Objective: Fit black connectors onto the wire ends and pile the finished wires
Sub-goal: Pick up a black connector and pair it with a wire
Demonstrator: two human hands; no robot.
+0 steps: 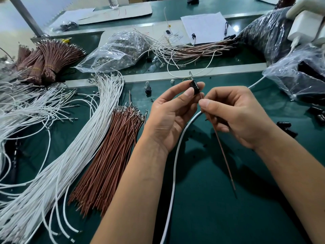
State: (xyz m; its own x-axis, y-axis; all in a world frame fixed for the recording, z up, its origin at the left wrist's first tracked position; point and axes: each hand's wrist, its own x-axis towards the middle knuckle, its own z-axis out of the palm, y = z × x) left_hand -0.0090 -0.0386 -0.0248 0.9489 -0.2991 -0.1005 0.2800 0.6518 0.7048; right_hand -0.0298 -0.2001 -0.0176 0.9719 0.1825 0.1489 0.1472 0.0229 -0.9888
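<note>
**Ana:** Wire first, since it sits nearest. That brown wire hangs from the right hand, its bare tip low and near, just above the green counter. It looks thin and light, stiff enough to hold a straight line, though I'd guess it buckles if pushed from far back.

**Ben:** So where would you hold it?

**Ana:** Where it is held now. The right hand pinches it between thumb and forefinger right below the connector, the other fingers loosely curled. A short free length should keep it from bending as it goes in.

**Ben:** And the black connector?

**Ana:** Small, hard plastic, smooth, probably slippery. The left hand grips it at the sides between thumb tip and fingertips, the wire's upper end meeting its lower end. Whether the terminal is fully seated, I cannot tell.

**Ben:** Stock?

**Ana:** Left of the hands lie a loose brown wire bundle and a white wire bundle, limp and easily tangled. Loose black connectors sit to the right. Farther off, the finished pile, wires trailing left, lies beside a clear plastic bag.
</note>
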